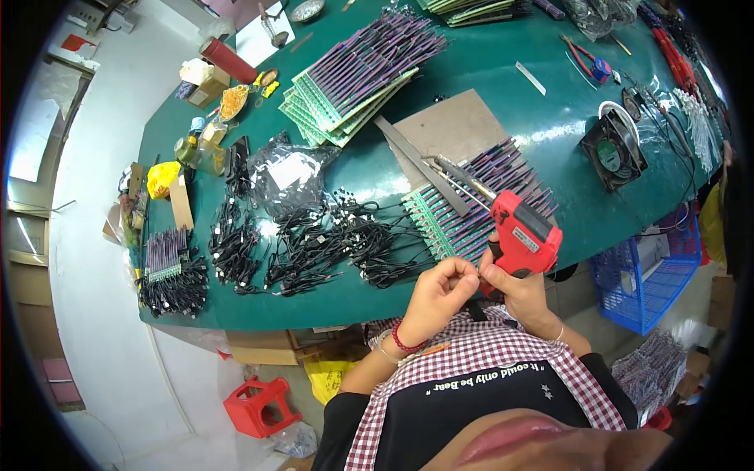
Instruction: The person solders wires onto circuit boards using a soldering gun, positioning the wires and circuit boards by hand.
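Note:
My right hand [520,297] is wrapped round the handle of a red and black soldering gun [525,239], whose metal tip points up and left. Close against it, my left hand [442,297] has its thumb and fingers pinched together; what they hold, if anything, is too small to make out. Just beyond the gun, a green circuit board panel [430,220] with long purple and black strips lies on a brown board [455,125]. A flat metal bar [416,161] rests slantwise across them. Black cables [369,239] with small connectors lie left of the panel.
Stacked strip panels [361,74] stand at the far middle of the green table [503,47]. A black plastic bag [289,173] sits behind the cables. To the right are a black fan [613,153] and red-handled pliers [581,59]. A blue crate [648,275] stands below the table edge.

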A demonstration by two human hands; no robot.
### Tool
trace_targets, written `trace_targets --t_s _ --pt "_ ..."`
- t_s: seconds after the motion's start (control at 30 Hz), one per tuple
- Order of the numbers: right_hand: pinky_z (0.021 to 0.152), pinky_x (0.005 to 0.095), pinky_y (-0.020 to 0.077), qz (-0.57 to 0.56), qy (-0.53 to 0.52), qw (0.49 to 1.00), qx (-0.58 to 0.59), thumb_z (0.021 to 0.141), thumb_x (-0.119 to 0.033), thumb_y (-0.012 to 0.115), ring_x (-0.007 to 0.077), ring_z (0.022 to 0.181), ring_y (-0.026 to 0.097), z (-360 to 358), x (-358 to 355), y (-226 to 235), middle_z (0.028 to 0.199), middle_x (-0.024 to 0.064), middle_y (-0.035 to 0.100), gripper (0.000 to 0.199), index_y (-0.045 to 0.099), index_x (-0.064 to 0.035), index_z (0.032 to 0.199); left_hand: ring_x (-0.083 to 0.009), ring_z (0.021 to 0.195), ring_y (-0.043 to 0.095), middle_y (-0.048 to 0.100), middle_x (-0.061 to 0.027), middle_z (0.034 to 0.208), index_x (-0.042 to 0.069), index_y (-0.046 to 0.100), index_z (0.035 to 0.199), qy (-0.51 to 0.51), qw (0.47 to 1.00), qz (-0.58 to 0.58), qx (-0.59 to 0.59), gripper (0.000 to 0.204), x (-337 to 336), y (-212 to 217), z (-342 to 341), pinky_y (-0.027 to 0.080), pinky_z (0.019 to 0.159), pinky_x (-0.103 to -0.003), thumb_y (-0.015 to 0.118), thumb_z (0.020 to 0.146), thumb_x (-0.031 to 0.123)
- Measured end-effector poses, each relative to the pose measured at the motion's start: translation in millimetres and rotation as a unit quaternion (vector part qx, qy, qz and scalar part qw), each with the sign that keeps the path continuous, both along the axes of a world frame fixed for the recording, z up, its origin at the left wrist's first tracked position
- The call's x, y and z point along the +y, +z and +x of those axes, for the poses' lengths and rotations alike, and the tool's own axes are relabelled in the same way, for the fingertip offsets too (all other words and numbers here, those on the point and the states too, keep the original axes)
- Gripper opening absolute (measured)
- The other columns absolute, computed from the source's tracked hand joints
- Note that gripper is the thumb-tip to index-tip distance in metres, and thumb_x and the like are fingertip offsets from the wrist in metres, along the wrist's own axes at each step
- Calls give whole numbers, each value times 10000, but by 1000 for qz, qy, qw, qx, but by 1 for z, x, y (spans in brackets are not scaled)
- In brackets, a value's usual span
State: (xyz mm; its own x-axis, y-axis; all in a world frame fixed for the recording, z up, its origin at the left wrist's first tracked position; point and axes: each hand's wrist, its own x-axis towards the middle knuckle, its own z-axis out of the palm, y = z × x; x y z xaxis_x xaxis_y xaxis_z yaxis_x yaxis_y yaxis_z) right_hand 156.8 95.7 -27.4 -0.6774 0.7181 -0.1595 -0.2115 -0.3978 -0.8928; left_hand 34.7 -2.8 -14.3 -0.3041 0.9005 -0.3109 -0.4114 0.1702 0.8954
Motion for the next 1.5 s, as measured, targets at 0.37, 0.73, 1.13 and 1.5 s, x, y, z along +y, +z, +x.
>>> trace_targets --t_s 0.37,0.73,1.13,1.5 --pt "653 293 444 32 -75 997 4 858 -222 622 170 669 540 12 18 -5 758 78 555 416 436 -13 1167 -239 689 526 538 -71 806 44 598 778 79 811 -26 579 133 -14 -1 -45 441 579 -340 688 684 15" --pt "487 252 330 -76 52 996 2 893 -224 574 87 463 395 97 8 -42 601 46 474 403 461 51 1164 -190 753 517 586 -50 1141 70 647 795 -3 774 -45 632 119 -1 -23 -44 466 641 -303 707 692 75" --pt "500 256 353 -59 52 995 -60 852 -124 615 101 514 446 120 -6 -54 662 51 522 323 525 56 1105 -211 757 517 560 -81 1172 44 612 751 -3 747 -55 663 96 2 -28 -40 458 662 -333 688 696 68" --pt "679 267 482 68 97 978 -173 789 -20 670 127 752 587 142 -7 -65 858 58 626 251 604 25 1026 -209 764 512 538 -95 1166 40 607 750 -8 754 -52 655 111 2 -28 -41 447 669 -338 693 689 75"
